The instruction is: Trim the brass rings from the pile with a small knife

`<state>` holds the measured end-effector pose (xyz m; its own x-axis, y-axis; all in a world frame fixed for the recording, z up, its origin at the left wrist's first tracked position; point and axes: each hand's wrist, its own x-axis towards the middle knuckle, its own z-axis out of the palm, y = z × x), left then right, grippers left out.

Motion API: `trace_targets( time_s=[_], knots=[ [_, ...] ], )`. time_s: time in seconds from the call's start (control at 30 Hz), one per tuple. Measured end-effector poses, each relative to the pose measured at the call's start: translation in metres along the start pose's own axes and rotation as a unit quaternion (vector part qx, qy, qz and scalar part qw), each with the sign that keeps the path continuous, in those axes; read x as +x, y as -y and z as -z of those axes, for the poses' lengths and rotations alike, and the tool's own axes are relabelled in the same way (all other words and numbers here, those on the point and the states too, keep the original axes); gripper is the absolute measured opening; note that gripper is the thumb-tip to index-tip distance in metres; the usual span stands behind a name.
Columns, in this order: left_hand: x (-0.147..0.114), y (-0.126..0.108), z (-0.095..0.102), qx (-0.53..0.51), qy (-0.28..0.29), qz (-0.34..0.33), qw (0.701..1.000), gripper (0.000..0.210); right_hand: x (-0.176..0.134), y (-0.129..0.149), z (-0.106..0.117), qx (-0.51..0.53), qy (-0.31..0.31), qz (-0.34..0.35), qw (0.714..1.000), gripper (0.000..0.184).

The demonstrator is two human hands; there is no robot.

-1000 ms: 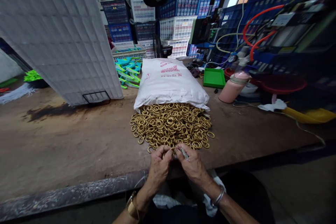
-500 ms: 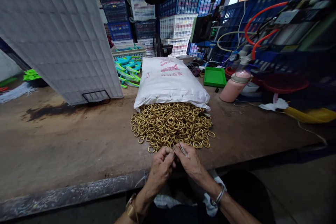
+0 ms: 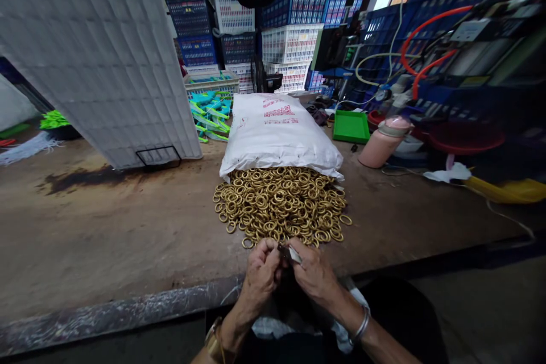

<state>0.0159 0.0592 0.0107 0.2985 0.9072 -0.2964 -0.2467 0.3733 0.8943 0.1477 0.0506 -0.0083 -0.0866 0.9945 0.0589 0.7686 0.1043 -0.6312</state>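
Gold-coloured rings (image 3: 279,205) and small tool (image 3: 294,255)
We see the smooth, round rings loosely heaped and overlapping, some lying singly at the edges; we see the pale, flat tool held tilted beside the heap's near side.

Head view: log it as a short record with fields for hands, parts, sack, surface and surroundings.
Left hand: grip closed; what it pinches is too small to make out
Right hand: grip closed on a small pale object
Parts: loose pile of gold-coloured rings, just beyond both hands
Sack: white sack with red print, lying flat behind the pile
Surface: brown worktable, dark-stained on the left
Right of sack: green tray, pink bottle
Background: stacked blue and white crates
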Motion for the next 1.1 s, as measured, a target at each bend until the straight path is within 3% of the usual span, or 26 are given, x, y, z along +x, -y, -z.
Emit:
trace_targets(
  time_s=[0.23,0.47,0.6,0.67,0.77,0.93,1.03,1.1],
  knots=[
    [-0.003,0.003,0.0,0.026,-0.019,-0.038,0.999,0.032,0.001,0.005,0.001,-0.072,0.021,-0.019,0.997,0.02],
    [-0.011,0.005,0.003,0.025,0.007,-0.033,0.999,0.033,0.001,0.005,0.002,-0.103,0.028,-0.053,0.993,0.018],
    [-0.024,-0.005,-0.001,0.013,0.041,-0.024,0.999,0.034,0.007,-0.007,0.006,-0.113,-0.004,-0.089,0.99,0.017],
    [-0.027,-0.007,-0.003,-0.012,0.062,-0.013,0.998,0.033,0.009,-0.011,0.007,-0.07,-0.039,-0.086,0.993,0.013],
    [-0.024,-0.006,-0.003,-0.074,0.07,-0.01,0.995,0.032,0.008,-0.007,0.001,0.102,-0.043,-0.075,0.991,0.023],
    [-0.018,-0.002,0.002,-0.103,0.065,0.003,0.992,0.029,-0.001,0.014,-0.005,0.352,0.065,-0.113,0.927,0.037],
    [-0.016,0.0,0.003,-0.104,0.037,0.02,0.994,0.029,-0.002,0.021,-0.002,0.419,0.083,-0.142,0.893,0.033],
    [-0.016,0.001,0.004,-0.096,0.024,0.032,0.995,0.03,0.0,0.02,-0.001,0.427,0.085,-0.136,0.89,0.028]
  ],
)
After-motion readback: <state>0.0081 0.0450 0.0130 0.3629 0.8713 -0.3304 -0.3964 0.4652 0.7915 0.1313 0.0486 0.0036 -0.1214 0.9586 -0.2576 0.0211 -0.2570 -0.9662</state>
